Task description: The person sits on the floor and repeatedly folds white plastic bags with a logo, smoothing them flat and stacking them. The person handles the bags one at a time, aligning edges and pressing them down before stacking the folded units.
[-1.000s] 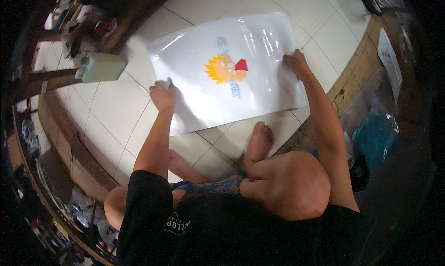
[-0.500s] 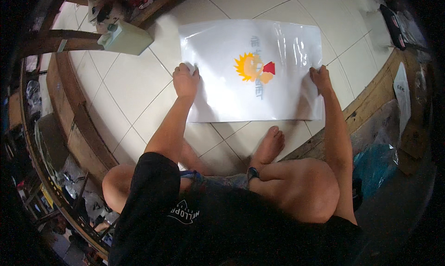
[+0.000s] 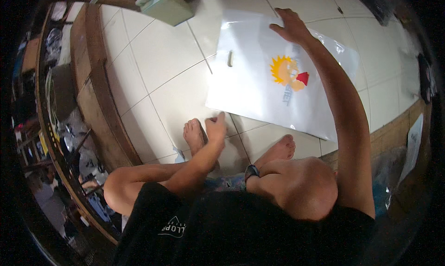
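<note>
A white plastic bag point(image 3: 245, 89) lies flat and askew on the tiled floor in front of me. It has an oval handle hole near its left edge and a printed cartoon figure point(image 3: 289, 73) with spiky yellow hair and a red patch. My right hand point(image 3: 293, 28) is spread over the bag's far edge, fingers stretched and apart. Just below the bag's near left edge is my left hand point(image 3: 216, 128), its fingers curled and one fingertip close to that edge. Whether anything is inside those fingers is hidden.
A pale plastic jerrycan point(image 3: 168, 7) stands at the far left. A wooden beam point(image 3: 90, 71) runs down the left, with cluttered shelving beyond it. My bare feet point(image 3: 277, 149) rest on the tiles near the bag. Clear plastic wrapping point(image 3: 391, 168) lies at the right.
Both hands have let go of the bag's sides. The left came nearer to me and right; the right reached far and left. The bag is turned askew, with its handle hole now showing.
</note>
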Demonstrator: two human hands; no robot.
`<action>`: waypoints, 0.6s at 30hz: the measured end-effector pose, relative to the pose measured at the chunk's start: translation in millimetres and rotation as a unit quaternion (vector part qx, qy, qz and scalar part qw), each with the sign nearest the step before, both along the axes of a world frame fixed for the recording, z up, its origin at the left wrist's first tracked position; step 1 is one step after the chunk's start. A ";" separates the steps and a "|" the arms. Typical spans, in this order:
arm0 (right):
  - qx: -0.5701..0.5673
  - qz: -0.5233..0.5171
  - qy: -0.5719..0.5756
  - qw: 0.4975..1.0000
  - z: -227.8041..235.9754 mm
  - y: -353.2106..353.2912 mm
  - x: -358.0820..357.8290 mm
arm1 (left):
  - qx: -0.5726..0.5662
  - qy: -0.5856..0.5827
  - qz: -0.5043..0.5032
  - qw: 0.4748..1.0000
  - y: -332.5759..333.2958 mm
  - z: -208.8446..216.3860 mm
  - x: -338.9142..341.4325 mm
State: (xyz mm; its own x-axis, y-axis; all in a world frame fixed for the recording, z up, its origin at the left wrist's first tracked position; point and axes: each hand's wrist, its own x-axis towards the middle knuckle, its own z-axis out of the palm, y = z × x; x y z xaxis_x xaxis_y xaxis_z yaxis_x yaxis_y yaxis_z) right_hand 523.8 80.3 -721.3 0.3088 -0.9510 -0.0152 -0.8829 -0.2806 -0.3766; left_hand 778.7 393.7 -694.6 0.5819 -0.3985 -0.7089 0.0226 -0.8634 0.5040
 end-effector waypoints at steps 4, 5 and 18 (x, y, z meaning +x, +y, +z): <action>0.134 0.026 0.147 0.980 -1.6 -40.4 69.8 | -0.014 0.153 0.139 0.978 11.2 -14.1 -30.9; 0.150 0.058 0.161 0.974 -0.8 -46.0 77.9 | -0.016 0.165 0.158 0.973 5.8 -18.5 -33.9; 0.133 0.190 0.133 0.964 -22.8 -68.9 73.1 | -0.027 0.079 0.186 0.979 -24.6 -37.7 -58.9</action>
